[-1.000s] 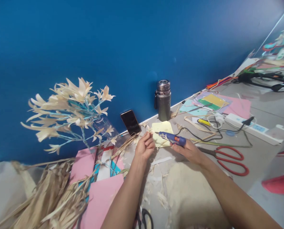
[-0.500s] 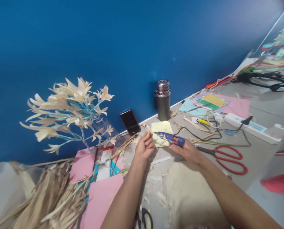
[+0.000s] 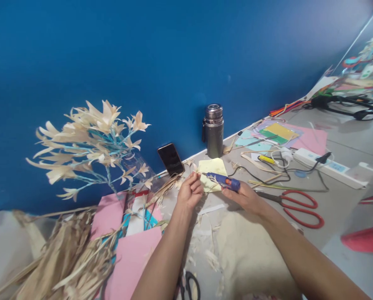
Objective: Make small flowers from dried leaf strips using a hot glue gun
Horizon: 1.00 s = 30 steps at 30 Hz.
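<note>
My right hand (image 3: 245,196) is wrapped round a blue hot glue gun (image 3: 225,181), its nozzle pointing left. Right at that nozzle, my left hand (image 3: 191,189) pinches a small pale petal-like piece (image 3: 194,167), mostly hidden by the fingers. A yellow paper sheet (image 3: 214,166) lies on the table beneath the glue gun. Left of the hands, cream husk flowers on blue stems (image 3: 108,133) lean out over the table. Red-handled scissors (image 3: 302,205) rest just right of my right hand.
A dark thermos (image 3: 214,133) and a phone (image 3: 170,160) stand by the blue wall. Cables run to a white power strip (image 3: 330,166) at right. Pink sheets (image 3: 138,254) and dried husks (image 3: 58,254) fill the left side. Black-handled scissors (image 3: 191,285) lie at the front edge.
Almost nothing differs. The glue gun has rolled slightly in my right hand, its nozzle still beside the piece in my left fingers.
</note>
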Each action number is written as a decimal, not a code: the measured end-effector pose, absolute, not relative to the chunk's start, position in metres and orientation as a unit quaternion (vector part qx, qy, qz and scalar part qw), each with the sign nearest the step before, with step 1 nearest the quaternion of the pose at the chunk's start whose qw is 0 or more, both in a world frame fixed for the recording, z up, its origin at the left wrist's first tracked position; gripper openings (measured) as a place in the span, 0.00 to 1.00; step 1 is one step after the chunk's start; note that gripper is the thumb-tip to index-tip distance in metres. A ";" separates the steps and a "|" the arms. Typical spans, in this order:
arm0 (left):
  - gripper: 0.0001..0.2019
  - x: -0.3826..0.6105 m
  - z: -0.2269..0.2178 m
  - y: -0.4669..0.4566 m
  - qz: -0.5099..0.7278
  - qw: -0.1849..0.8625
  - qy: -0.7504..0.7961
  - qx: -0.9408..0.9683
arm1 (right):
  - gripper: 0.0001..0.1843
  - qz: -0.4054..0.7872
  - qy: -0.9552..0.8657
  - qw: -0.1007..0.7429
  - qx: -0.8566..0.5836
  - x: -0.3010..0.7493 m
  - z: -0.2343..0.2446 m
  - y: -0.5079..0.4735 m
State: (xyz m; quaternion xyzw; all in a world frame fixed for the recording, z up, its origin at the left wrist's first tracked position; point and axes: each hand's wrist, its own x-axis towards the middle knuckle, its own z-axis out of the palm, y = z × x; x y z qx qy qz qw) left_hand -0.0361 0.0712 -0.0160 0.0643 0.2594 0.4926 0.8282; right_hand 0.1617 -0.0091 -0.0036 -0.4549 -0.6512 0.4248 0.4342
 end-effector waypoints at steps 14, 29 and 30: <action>0.09 -0.035 -0.016 0.071 0.494 0.828 0.257 0.074 | 0.17 0.425 -0.648 0.434 -0.459 0.162 -0.004 -0.010; 0.08 -0.044 -0.011 0.071 0.507 0.825 0.229 0.102 | 0.14 0.238 -0.713 0.295 -0.590 0.160 -0.007 -0.003; 0.09 -0.044 -0.009 0.070 0.507 0.825 0.222 0.110 | 0.12 0.211 -0.720 0.262 -0.606 0.159 -0.008 -0.002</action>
